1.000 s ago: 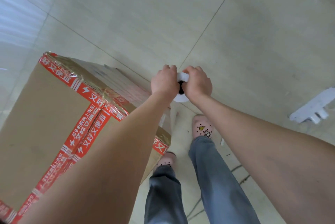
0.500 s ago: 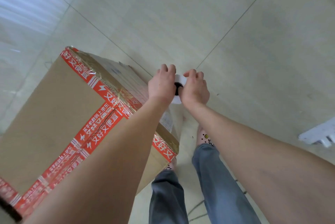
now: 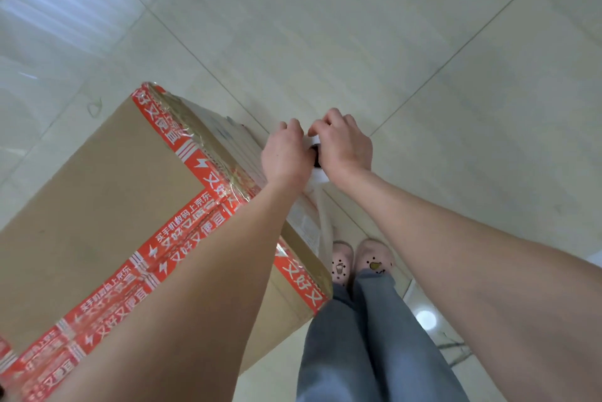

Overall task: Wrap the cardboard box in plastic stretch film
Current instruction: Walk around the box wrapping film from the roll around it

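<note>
Roll (image 3: 318, 175), gripped by left hand (image 3: 281, 157) and right hand (image 3: 345, 149), is best held upright, film (image 3: 325, 225) pulled taut against box (image 3: 97, 199).

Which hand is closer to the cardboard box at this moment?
Left. The left hand grips the film roll on the side facing the cardboard box, beside its upper edge; the right hand grips the roll's far side, above the floor.

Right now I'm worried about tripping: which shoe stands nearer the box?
The left shoe, beside the cardboard box; the right shoe, bearing a yellow charm, stands farther out.
</note>
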Action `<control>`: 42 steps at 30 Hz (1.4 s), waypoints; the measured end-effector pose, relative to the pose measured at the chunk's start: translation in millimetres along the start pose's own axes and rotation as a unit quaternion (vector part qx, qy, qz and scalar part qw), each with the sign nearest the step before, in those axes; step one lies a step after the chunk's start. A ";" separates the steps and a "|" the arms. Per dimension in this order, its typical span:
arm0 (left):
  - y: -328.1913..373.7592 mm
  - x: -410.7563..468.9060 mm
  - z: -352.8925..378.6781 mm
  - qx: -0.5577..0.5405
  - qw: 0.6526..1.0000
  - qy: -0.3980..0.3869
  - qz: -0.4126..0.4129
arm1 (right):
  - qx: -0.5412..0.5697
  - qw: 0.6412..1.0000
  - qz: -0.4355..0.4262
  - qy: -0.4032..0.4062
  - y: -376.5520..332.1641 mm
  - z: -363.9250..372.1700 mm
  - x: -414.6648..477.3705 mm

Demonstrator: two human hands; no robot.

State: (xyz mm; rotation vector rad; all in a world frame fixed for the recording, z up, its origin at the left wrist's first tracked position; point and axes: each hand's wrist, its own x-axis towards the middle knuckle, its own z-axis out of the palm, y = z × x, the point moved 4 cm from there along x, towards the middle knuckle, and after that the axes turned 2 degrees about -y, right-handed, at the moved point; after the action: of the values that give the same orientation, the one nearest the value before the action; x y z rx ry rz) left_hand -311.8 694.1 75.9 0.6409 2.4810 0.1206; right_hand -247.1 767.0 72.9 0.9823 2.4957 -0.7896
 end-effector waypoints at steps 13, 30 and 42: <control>27.1 9.4 -5.2 0.100 0.987 -0.046 0.119 | 0.067 0.982 0.176 0.007 18.6 3.9 4.0; -15.5 34.5 -32.9 -0.043 0.992 0.030 -0.117 | -0.061 0.996 -0.032 -0.049 -47.4 -18.3 67.0; 14.4 62.0 -34.1 0.034 0.999 -0.005 -0.016 | 0.015 0.996 0.053 -0.066 -14.1 -31.2 82.5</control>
State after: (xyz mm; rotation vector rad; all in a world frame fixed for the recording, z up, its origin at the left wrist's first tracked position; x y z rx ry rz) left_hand -369.3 737.7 76.1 0.6276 2.4925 0.0212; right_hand -318.4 819.8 61.8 1.0302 2.3061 -0.8334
